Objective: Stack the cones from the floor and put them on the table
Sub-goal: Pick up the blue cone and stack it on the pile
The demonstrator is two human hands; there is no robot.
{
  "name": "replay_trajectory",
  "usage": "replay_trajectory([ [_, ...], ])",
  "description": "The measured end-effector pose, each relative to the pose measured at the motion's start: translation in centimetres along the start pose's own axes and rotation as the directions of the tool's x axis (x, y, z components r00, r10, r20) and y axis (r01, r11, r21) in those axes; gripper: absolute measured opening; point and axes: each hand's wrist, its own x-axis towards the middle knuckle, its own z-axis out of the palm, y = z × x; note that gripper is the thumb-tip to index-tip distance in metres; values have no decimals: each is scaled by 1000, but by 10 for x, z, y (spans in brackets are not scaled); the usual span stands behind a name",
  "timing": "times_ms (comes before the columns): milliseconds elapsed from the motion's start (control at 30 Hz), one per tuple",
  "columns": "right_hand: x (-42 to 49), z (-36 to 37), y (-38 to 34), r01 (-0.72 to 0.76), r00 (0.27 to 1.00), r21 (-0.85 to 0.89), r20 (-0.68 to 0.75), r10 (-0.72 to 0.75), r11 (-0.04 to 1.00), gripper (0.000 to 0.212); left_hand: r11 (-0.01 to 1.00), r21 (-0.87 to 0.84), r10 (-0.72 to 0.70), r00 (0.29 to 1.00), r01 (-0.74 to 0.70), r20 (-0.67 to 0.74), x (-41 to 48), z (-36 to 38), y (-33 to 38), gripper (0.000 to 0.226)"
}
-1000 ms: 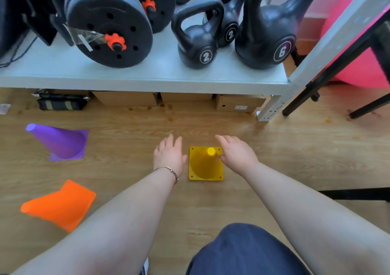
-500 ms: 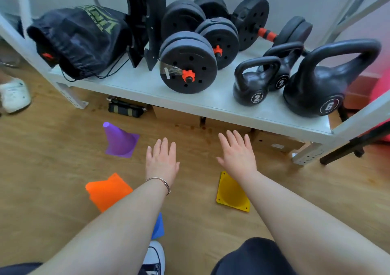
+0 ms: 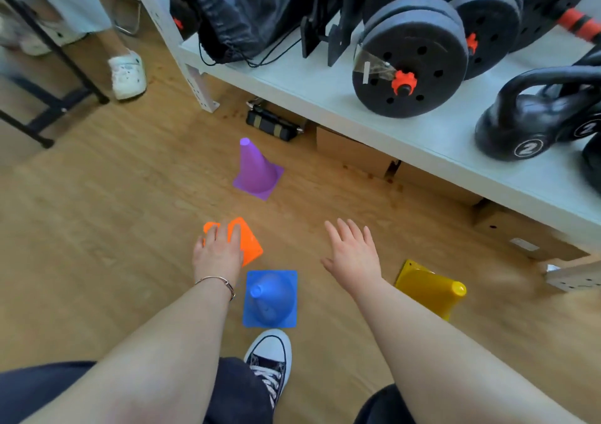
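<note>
Four cones stand apart on the wooden floor. The purple cone [image 3: 255, 171] is upright farthest from me. My left hand [image 3: 218, 251] lies over the orange cone [image 3: 250, 244], fingers spread on its top, hiding most of it. The blue cone [image 3: 270, 300] sits upright just in front of my shoe. To the right is the yellow cone [image 3: 429, 288], partly behind my right forearm. My right hand [image 3: 353, 253] hovers flat and empty between the orange and yellow cones, fingers apart.
A low white shelf [image 3: 325, 85] runs along the right with dumbbells [image 3: 409, 62], a kettlebell [image 3: 527, 121] and a black bag [image 3: 247, 10]. Cardboard boxes [image 3: 351, 153] sit under it. Another person's white shoe [image 3: 127, 74] and a black frame leg [image 3: 48, 98] are at the far left.
The view swung left, away from the yellow cone. My left hand moved onto the orange cone; my right hand left the yellow cone and hangs open. The blue cone came into view.
</note>
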Motion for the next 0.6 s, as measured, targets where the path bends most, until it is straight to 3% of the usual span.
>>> replay_trajectory([
  [300, 2, 79, -46, 21, 970, 83, 240, -40, 996, 80, 990, 10, 139, 988, -139, -66, -16, 48, -13, 56],
  [600, 4, 103, -55, 67, 896, 80, 434, -95, 995, 81, 978, -151, 172, 962, -142, 211, -42, 88, -18, 67],
])
